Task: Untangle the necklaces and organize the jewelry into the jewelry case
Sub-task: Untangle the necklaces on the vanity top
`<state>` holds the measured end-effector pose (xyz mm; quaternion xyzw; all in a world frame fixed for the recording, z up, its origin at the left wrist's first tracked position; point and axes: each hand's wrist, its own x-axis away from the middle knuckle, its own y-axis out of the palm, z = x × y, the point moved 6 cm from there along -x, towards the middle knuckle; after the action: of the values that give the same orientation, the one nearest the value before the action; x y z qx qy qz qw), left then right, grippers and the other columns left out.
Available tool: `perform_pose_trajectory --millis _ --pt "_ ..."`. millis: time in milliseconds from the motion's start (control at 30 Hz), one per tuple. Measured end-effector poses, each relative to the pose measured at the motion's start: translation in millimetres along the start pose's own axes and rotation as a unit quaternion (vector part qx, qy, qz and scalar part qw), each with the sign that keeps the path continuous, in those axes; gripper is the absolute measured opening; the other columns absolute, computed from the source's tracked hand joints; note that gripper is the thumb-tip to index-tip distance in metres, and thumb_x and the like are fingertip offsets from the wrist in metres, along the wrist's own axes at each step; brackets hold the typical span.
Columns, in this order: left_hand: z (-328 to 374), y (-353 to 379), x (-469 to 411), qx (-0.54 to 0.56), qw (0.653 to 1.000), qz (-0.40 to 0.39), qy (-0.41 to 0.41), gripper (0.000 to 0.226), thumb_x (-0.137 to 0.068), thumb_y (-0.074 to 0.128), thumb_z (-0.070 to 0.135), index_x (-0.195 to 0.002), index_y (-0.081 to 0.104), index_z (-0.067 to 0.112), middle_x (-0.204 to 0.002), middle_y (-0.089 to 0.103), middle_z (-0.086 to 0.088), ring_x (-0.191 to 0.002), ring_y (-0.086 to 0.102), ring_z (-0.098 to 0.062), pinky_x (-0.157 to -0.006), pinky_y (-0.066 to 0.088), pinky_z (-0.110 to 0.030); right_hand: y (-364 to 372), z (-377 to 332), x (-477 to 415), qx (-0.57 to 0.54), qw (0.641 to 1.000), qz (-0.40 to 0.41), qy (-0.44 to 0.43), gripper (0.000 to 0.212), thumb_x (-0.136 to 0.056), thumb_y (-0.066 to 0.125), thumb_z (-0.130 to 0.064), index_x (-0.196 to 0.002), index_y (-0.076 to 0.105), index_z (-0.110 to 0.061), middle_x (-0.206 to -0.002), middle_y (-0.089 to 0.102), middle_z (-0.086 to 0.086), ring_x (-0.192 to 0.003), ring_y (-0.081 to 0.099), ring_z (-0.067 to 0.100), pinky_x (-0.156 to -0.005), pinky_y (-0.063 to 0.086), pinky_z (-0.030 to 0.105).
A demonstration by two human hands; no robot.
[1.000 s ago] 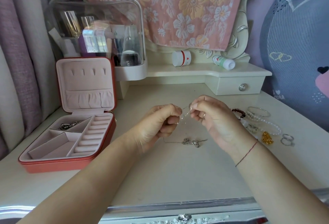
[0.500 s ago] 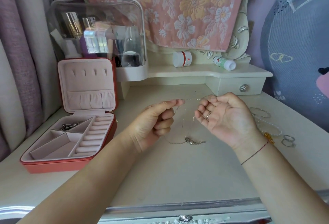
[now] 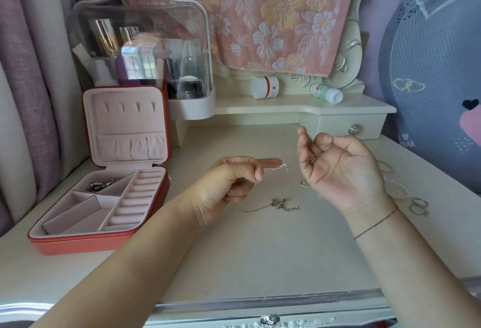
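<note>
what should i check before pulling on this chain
1. Left hand pinching the thin chain: ok.
2. Right hand grip on it: cannot tell, curled fingers hide it.
3. Tangle freed: not ok, knotted cluster lies on the table.
4. Jewelry case open: ok.
5. Room in it: ok, front compartment shows only lining.
6. Loose rings stowed: not ok, on the table.
</note>
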<state>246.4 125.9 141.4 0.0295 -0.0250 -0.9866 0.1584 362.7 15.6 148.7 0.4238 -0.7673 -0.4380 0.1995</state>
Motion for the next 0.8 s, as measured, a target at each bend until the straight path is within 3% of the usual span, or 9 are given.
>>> perform_pose_trajectory --millis 67,200,300,400,500,633,800 --pt "2 -4 -1 0.038 0.999 0.013 0.012 0.021 -0.064 0.048 0.007 -0.051 0.055 0.022 -0.117 0.07 -0.002 -0.04 0.012 -0.008 -0.041 0.008 -0.022 -1 0 0 -0.004 1.0 0.007 0.004 0.015 -0.08 0.043 -0.018 -0.066 0.046 -0.013 -0.092 0.067 0.01 -0.07 0.067 0.018 -0.058 0.055 0.026" --pt "6 -11 -3 0.156 0.986 0.032 0.042 0.021 -0.063 0.043 0.005 -0.052 0.053 0.02 -0.095 0.071 -0.001 -0.043 0.006 -0.013 -0.04 0.007 -0.021 -6 1 -3 -0.018 0.999 0.032 0.009 0.025 -0.091 0.036 -0.016 -0.068 0.046 -0.012 -0.083 0.061 0.008 -0.057 0.058 0.016 -0.053 0.051 0.023" --pt "7 -15 -3 0.219 0.973 0.046 0.055 0.024 -0.063 0.043 0.002 -0.052 0.056 0.018 -0.077 0.065 0.001 -0.042 0.006 -0.012 -0.039 0.007 -0.021 -7 4 -5 -0.018 0.999 0.032 0.015 0.014 -0.08 0.044 -0.012 -0.066 0.046 -0.011 -0.077 0.058 0.008 -0.054 0.054 0.016 -0.051 0.049 0.023" --pt "6 -16 -4 0.239 0.968 0.048 0.056 0.025 -0.064 0.046 -0.001 -0.055 0.06 0.017 -0.073 0.055 0.003 -0.037 0.014 -0.007 -0.038 0.01 -0.019 -6 7 -5 0.0 0.999 0.033 0.027 0.007 -0.07 0.051 -0.01 -0.065 0.046 -0.011 -0.072 0.056 0.008 -0.051 0.051 0.015 -0.048 0.047 0.022" --pt "6 -16 -4 0.246 0.966 0.054 0.055 0.027 -0.068 0.054 -0.005 -0.06 0.067 0.017 -0.071 0.058 0.003 -0.036 0.019 -0.004 -0.038 0.01 -0.017 -9 11 -6 0.046 0.996 0.053 0.048 0.014 -0.083 0.041 -0.013 -0.069 0.043 -0.012 -0.071 0.053 0.007 -0.05 0.044 0.014 -0.044 0.041 0.021" --pt "5 -18 -4 0.263 0.96 0.084 0.052 0.02 -0.073 0.059 0.004 -0.072 0.075 0.015 -0.074 0.056 0.004 -0.041 0.017 -0.005 -0.039 0.01 -0.017 -4 22 -3 0.116 0.989 0.046 0.08 0.006 -0.077 0.045 -0.014 -0.072 0.042 -0.013 -0.066 0.053 0.007 -0.043 0.038 0.011 -0.037 0.032 0.018" --pt "5 -18 -5 0.269 0.957 0.089 0.058 0.016 -0.077 0.06 0.012 -0.077 0.076 0.014 -0.079 0.061 0.007 -0.042 0.018 -0.005 -0.04 0.009 -0.017 -2 21 -3 0.249 0.967 0.038 0.035 0.015 -0.092 0.043 -0.005 -0.081 0.043 -0.016 -0.064 0.052 0.007 -0.042 0.035 0.011 -0.038 0.026 0.018"
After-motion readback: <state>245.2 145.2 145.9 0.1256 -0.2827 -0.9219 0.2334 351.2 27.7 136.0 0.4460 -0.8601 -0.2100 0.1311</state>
